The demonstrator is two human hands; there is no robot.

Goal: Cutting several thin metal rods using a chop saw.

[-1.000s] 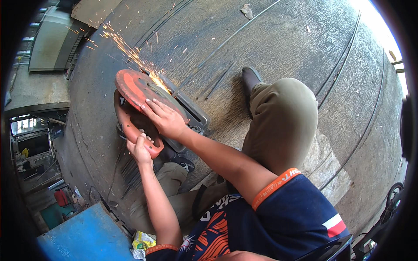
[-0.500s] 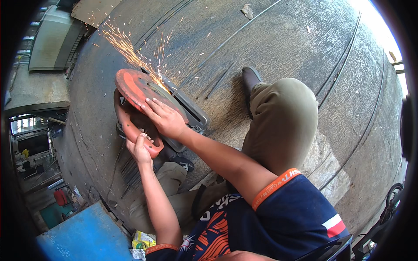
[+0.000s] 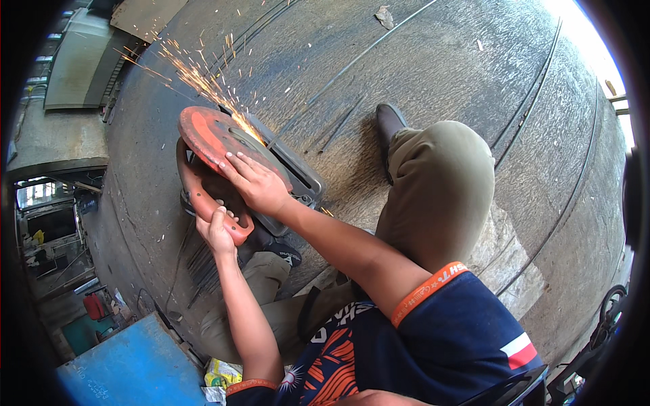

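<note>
An orange-red chop saw (image 3: 203, 132) stands on the floor ahead of me, left of centre, throwing sparks (image 3: 203, 81) toward the upper left. My left hand (image 3: 218, 233) is closed round its orange loop handle (image 3: 198, 189), thumb on the inner side. Flat on the round blade guard lies my right hand (image 3: 258, 184), fingers stretched out. The blade is mostly hidden under the guard. Beside it, the dark metal base (image 3: 301, 172) shows to the right. A long thin metal rod (image 3: 359, 57) runs from the top edge toward the saw; where it ends at the blade is unclear.
More thin rods (image 3: 535, 88) lie on the concrete floor (image 3: 447, 74) at the right, and short pieces (image 3: 342, 125) near the saw. My bent right knee (image 3: 443, 176) rises beside the saw. A blue panel (image 3: 128, 365) is at lower left, cardboard (image 3: 511, 264) beneath me.
The spark stream has spread more widely toward the upper left, and a few sparks now show near the right side of the base. Both hands stay in place.
</note>
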